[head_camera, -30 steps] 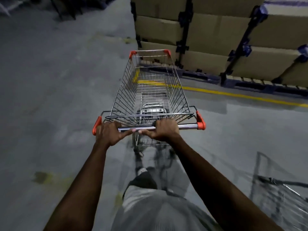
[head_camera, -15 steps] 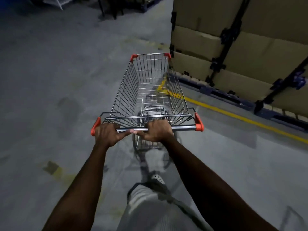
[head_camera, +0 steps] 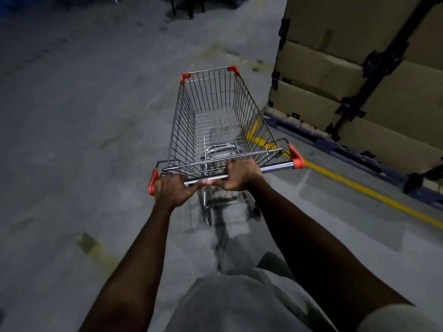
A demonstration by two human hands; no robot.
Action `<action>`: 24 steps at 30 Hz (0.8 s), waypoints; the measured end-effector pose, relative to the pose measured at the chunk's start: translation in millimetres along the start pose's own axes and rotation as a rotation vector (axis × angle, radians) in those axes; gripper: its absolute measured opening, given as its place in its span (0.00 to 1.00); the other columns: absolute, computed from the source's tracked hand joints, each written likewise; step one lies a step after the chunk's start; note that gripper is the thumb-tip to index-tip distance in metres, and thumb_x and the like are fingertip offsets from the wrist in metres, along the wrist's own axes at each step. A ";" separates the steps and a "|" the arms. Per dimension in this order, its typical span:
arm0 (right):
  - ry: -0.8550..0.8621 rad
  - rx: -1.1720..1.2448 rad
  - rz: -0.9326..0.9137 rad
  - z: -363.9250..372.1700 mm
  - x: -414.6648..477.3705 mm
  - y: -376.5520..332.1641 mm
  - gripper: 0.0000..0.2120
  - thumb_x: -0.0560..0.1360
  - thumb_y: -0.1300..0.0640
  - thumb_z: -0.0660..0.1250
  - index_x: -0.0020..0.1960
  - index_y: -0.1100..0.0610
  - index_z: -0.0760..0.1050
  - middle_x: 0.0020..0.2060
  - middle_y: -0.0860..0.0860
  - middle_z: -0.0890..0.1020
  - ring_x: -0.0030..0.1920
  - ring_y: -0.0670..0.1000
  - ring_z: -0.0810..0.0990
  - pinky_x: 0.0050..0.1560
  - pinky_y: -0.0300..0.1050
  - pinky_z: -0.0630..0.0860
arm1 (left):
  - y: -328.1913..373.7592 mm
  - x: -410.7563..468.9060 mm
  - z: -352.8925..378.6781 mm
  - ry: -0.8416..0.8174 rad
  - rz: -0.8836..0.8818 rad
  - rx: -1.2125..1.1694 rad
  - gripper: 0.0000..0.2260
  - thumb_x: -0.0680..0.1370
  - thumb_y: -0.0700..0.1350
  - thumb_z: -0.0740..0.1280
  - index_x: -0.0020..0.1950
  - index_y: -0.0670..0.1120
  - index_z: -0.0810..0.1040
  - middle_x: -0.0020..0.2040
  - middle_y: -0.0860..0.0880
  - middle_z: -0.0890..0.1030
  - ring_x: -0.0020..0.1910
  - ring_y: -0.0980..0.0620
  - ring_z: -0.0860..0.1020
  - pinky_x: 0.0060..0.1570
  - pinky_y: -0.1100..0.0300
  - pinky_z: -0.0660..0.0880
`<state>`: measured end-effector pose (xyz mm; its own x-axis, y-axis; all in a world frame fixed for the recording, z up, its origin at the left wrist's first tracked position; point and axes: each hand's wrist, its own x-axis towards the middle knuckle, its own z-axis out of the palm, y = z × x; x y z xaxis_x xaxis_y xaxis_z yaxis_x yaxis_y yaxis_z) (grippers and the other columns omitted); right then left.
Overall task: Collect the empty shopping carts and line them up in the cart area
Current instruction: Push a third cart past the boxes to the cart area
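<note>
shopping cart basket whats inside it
The shopping cart basket holds no goods; only wire mesh, with the floor showing through. The left hand and right hand hide a sliver at the handle end.

A warehouse-style stockroom, probably behind a shop: large cardboard cartons stand strapped and stacked on dark pallets along a yellow line painted on the bare grey concrete floor. An empty wire shopping cart stands in the wide, dimly lit aisle.
</note>
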<state>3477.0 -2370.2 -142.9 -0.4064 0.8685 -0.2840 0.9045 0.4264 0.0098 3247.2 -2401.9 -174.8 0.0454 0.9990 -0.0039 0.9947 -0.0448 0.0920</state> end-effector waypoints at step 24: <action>-0.002 -0.064 -0.406 -93.2 370.8 125.7 0.54 0.70 0.15 0.40 0.61 0.59 0.79 0.54 0.60 0.85 0.56 0.59 0.83 0.49 0.53 0.67 | -45.3 316.5 12.0 0.079 -0.405 0.029 0.41 0.69 0.84 0.48 0.38 0.53 0.85 0.34 0.50 0.83 0.43 0.44 0.84 0.56 0.50 0.74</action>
<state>3428.0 -1971.0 -157.6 -0.7281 0.6260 -0.2793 0.6610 0.7491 -0.0439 3217.6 -2083.8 -192.2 -0.3559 0.9335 0.0427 0.9331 0.3525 0.0709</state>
